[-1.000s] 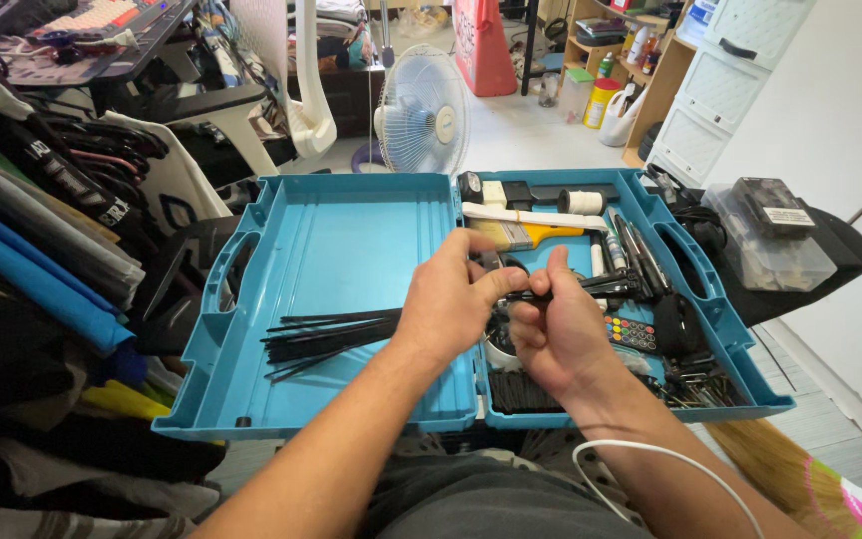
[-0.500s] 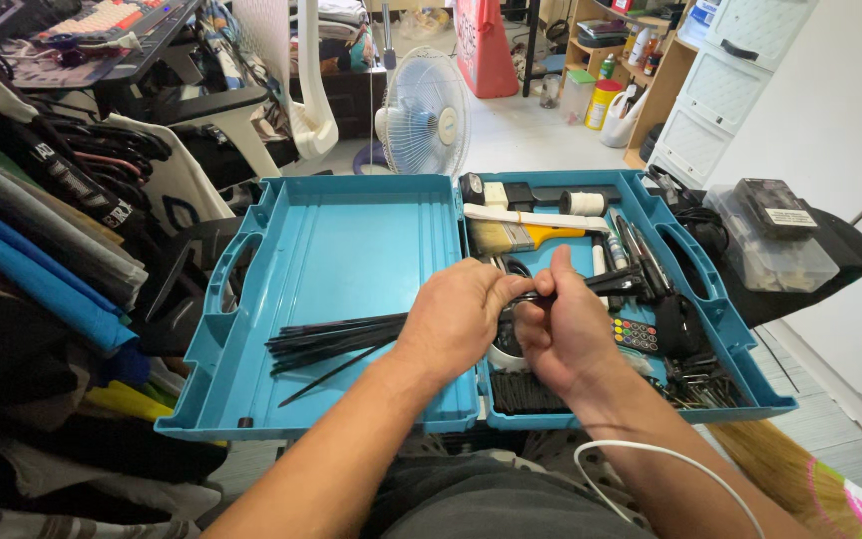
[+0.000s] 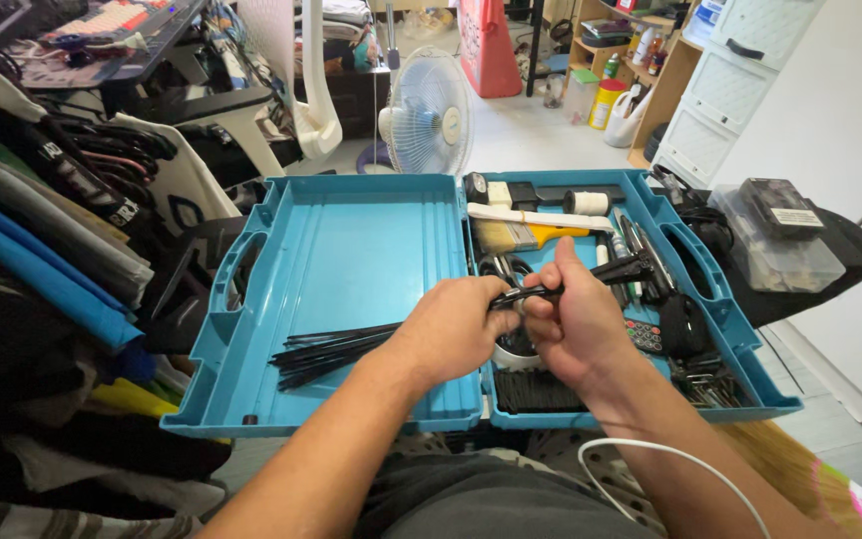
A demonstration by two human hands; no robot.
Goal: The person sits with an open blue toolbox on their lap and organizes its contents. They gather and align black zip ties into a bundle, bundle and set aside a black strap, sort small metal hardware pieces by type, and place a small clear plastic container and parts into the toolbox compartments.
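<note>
One open teal case [image 3: 341,240] lies here, with one paintbrush [image 3: 521,236], one white roll [image 3: 585,203] and one small remote [image 3: 644,334] in its right half. One loose pile of black cable ties [image 3: 326,347] is too many to count. One fan [image 3: 429,113] stands far behind.

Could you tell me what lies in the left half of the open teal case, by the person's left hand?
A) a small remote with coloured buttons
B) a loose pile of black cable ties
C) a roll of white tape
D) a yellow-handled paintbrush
B: the black cable ties lie loose on the floor of the left half of the teal case, just beside the left hand.
</note>
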